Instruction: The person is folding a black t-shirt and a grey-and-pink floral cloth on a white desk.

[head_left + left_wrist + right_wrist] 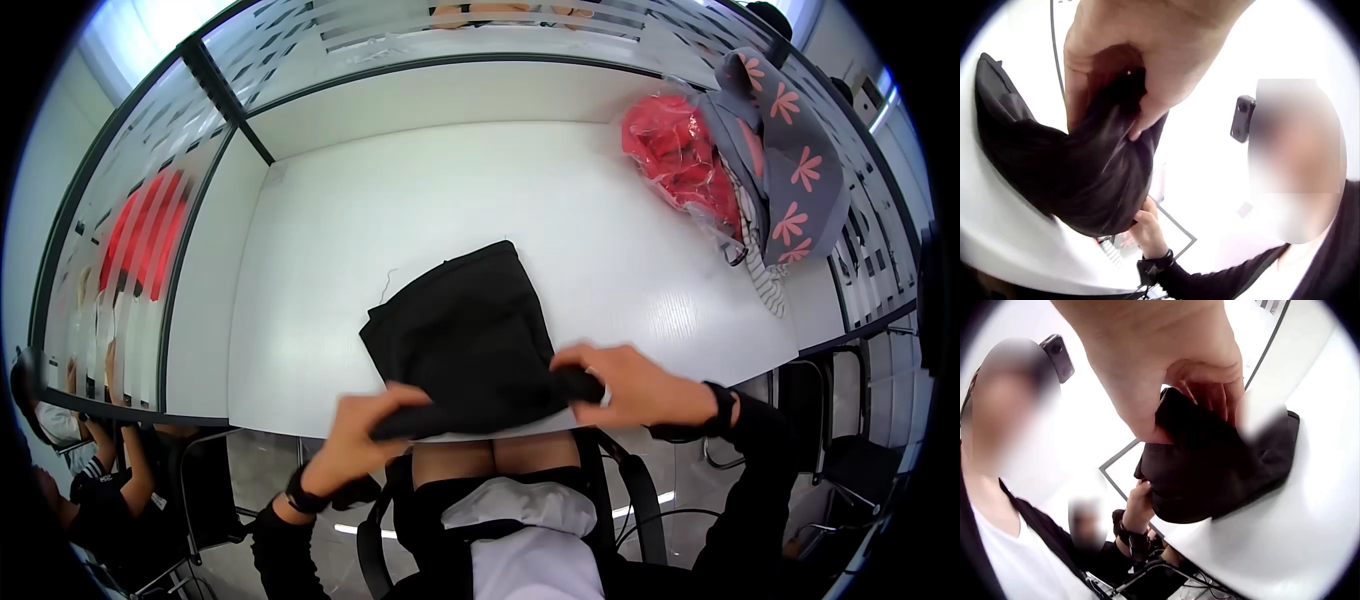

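Observation:
A folded black cloth garment (460, 320) lies on the white desk, its near edge bunched into a roll along the desk's front edge. My left hand (365, 435) grips the left end of that roll, and my right hand (635, 385) grips the right end. In the left wrist view, the left thumb and fingers curl round the gathered black fabric (1097, 169). The right wrist view shows the right hand (1172, 375) pinching its end of the fabric (1204, 469) between thumb and fingers. The far part of the cloth lies flat, with a loose thread beside it.
The white desk (330, 210) is bordered by low partitions with striped glass. At its right back sit a red bundle in clear plastic (680, 150) and a grey cloth with pink flower shapes (800, 160). Chairs and other people appear beyond the sides.

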Tool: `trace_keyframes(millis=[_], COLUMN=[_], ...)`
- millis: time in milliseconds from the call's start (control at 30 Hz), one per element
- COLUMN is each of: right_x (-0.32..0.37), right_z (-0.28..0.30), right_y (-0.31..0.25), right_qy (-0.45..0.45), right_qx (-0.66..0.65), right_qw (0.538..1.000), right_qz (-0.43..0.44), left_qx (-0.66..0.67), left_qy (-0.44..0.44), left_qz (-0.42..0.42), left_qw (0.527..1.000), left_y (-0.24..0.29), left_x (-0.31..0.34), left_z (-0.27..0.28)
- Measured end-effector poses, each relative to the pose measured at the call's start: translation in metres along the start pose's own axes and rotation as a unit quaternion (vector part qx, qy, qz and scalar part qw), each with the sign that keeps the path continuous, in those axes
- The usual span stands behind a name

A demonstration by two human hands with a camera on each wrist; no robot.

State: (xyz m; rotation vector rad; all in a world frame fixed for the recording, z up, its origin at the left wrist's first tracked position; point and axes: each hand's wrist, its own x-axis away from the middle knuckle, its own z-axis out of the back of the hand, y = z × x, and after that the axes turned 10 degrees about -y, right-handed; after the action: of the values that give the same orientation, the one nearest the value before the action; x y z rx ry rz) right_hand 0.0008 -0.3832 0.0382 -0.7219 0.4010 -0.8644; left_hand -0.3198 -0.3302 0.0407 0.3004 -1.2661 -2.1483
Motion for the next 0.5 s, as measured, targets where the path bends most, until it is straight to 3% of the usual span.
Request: trace_keyframes(millis=[100, 167, 200, 233, 267, 300, 367, 400, 500], right_x=[-0.038, -0.067, -0.079, -0.089, -0.09, -0.091, -0.091, -0.088, -0.087], right_z=[0.031, 0.045, 0.048, 0.048, 0.048, 0.048, 0.041, 0.039, 0.036], right_y=[-0.002, 0.006, 0.026, 0.038, 0.043, 0.043, 0.041, 0.039, 0.027], right_qy=[0.075, 0.103, 0.115, 0.125, 0.101, 0.091, 0.069, 0.053, 0.015], right_qx=[-0.094, -0.074, -0.02, 0.034, 0.187, 0.183, 0.173, 0.153, 0.265], right_qw=[0.991, 0.986, 0.989, 0.988, 0.968, 0.97, 0.973, 0.982, 0.961], right_qz=[-0.067, -0.106, -0.096, -0.084, -0.136, -0.134, -0.132, -0.098, 0.074], left_qx=[0.144, 0.165, 0.064, -0.039, -0.255, -0.348, -0.344, -0.351, -0.371], left_qy=[0.149, 0.231, 0.237, 0.242, 0.234, 0.237, 0.216, 0.161, 0.081], left_qz=[0.088, 0.048, 0.084, 0.119, 0.074, 0.072, -0.011, -0.031, -0.11], left_qw=[0.974, 0.958, 0.966, 0.962, 0.935, 0.904, 0.914, 0.922, 0.919], left_y=[-0.006, -0.02, -0.027, -0.036, -0.053, -0.046, -0.027, -0.012, -0.001], left_x=[-0.018, -0.044, -0.055, -0.061, -0.059, -0.059, -0.062, -0.063, -0.08], left_z=[0.021, 0.031, 0.037, 0.04, 0.038, 0.036, 0.035, 0.034, 0.02])
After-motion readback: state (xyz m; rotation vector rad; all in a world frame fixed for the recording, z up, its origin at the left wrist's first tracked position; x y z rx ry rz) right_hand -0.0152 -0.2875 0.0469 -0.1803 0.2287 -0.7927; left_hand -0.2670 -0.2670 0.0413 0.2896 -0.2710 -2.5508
